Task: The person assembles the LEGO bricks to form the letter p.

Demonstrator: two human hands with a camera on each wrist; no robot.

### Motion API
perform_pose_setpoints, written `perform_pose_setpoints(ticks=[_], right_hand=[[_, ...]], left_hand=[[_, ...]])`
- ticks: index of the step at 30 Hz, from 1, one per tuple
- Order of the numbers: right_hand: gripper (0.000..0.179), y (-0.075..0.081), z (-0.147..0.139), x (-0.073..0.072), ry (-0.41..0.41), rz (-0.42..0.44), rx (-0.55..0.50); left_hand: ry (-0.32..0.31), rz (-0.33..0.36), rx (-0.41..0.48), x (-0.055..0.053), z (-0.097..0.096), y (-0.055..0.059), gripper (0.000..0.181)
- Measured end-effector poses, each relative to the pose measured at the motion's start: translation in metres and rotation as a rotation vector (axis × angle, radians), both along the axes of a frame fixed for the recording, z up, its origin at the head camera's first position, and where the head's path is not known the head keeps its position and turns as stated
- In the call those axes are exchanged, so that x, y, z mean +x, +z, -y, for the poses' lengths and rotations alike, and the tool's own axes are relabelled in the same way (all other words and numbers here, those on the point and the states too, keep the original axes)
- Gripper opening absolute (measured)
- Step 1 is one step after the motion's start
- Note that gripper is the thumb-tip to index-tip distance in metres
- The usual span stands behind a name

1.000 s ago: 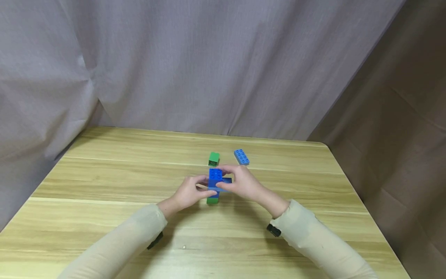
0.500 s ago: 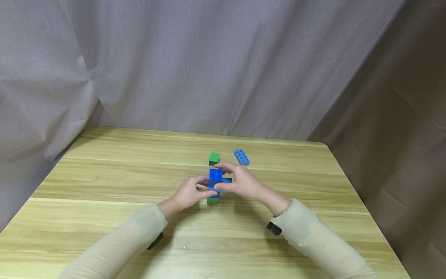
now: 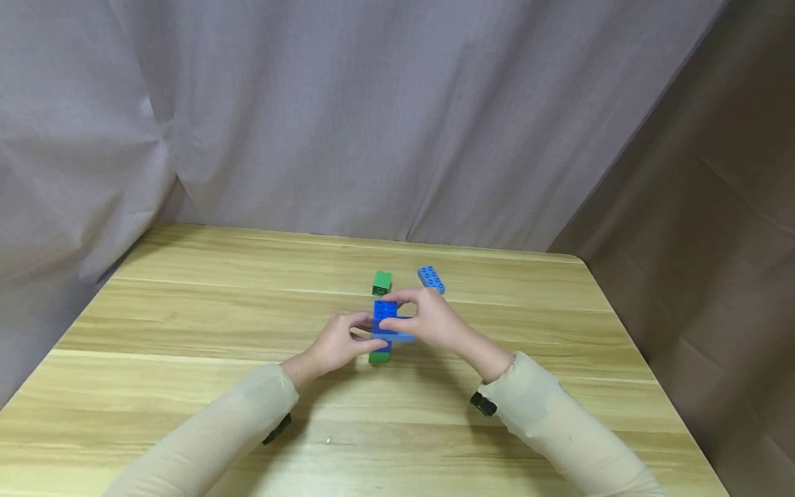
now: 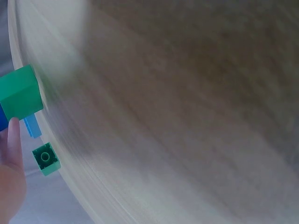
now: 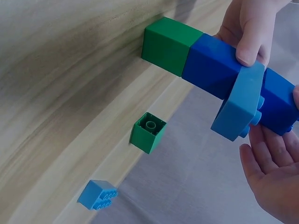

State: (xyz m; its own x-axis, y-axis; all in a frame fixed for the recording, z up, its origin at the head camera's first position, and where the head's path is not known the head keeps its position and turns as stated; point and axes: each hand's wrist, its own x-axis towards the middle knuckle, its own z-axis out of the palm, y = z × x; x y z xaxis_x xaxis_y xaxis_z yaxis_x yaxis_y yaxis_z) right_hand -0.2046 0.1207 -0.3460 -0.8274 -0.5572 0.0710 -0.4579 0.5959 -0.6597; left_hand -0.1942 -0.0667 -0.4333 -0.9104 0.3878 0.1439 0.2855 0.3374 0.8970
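The block tower (image 5: 216, 70) stands upright between the hands. The left hand (image 3: 335, 342) grips it partway up, its thumb where the lower blue block (image 5: 205, 63) meets the light-blue brick (image 3: 404, 338), above the green base block (image 5: 168, 45). The right hand (image 3: 437, 321) pinches the top blue block (image 3: 385, 310), thumb across its near side.

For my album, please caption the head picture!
Left hand and right hand hold a block tower; a green block and blue brick lie behind.
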Motion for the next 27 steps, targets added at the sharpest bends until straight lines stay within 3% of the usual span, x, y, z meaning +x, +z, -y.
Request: perform_pose_setpoints(ticks=[18, 27], right_hand=[[0.04, 0.01, 0.007, 0.005, 0.028, -0.13, 0.172], [0.041, 0.01, 0.007, 0.006, 0.051, -0.181, 0.204]], left_hand=[[-0.01, -0.005, 0.0, 0.0, 0.0, 0.002, 0.035], [-0.008, -0.006, 0.01, 0.0, 0.0, 0.0, 0.035]])
